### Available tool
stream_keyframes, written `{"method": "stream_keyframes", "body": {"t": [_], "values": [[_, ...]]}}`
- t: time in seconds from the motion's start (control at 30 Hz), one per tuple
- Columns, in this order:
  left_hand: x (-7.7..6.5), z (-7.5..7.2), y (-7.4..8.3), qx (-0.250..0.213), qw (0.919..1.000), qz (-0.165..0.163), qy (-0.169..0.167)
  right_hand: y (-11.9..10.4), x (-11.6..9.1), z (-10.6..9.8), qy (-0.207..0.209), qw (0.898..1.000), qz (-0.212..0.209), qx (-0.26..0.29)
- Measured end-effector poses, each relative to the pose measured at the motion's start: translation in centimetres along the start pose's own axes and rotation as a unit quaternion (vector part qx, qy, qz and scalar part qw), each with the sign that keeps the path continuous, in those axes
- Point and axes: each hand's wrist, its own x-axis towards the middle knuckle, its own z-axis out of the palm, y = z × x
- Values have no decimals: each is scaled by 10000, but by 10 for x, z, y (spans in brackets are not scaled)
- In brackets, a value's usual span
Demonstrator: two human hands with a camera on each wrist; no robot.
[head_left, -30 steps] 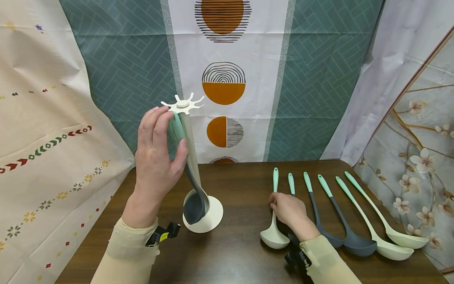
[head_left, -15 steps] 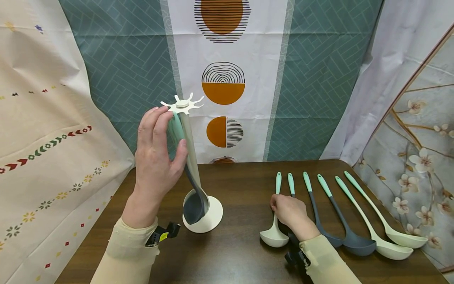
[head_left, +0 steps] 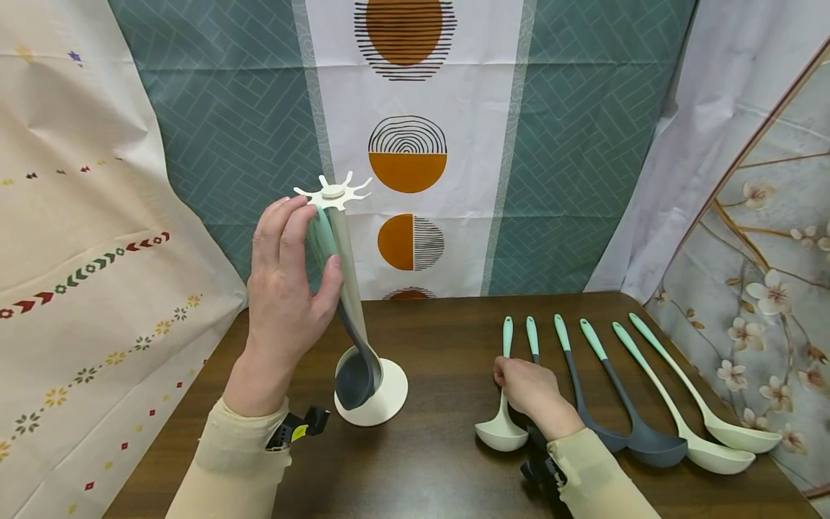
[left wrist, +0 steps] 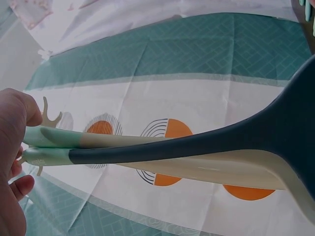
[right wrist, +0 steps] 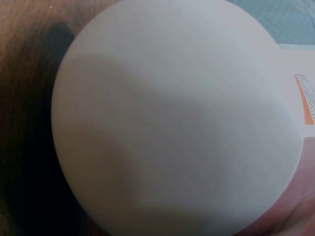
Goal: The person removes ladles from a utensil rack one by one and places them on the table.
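Note:
In the head view my left hand (head_left: 282, 288) holds the mint handle of a dark grey ladle (head_left: 354, 378), thumb on one side and fingers near the top. This ladle hangs on a cream utensil stand (head_left: 393, 393) with a star-shaped hook top (head_left: 333, 191). The left wrist view shows a cream utensil (left wrist: 241, 172) hanging beside it. On the right, my right hand (head_left: 528, 389) grips the handle of a cream ladle (head_left: 501, 436), its mint end sticking out past the fist. The ladle's bowl (right wrist: 172, 118) fills most of the right wrist view, hiding the fingers there.
Right of the cream ladle, a mint handle (head_left: 532, 335) shows, its lower part behind my right hand. Farther right lie two dark grey ladles (head_left: 655, 447) and two cream ladles (head_left: 720, 458) in a row on the brown table (head_left: 441, 375). Patterned cloths hang around the table.
My right hand's fingers have closed in on the cream ladle's handle, and its mint end has shifted slightly toward me. My left hand and the hanging ladle stay where they were.

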Motion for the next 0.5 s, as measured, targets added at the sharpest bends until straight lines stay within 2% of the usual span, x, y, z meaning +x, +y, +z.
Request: {"method": "stream_keyframes", "body": {"t": [0.07, 0.2, 0.27, 0.5], "values": [[0, 0, 0, -1, 10000, 4, 0, 8, 4, 9, 118, 9997, -210, -51], [0, 0, 1, 12, 10000, 7, -17, 8, 4, 9, 68, 9996, -233, -150], [0, 0, 1, 19, 10000, 6, -23, -1, 0, 0, -137, 9998, -10, -146], [0, 0, 1, 19, 10000, 0, -19, -9, -3, -6, -494, 9981, 311, -204]]}}
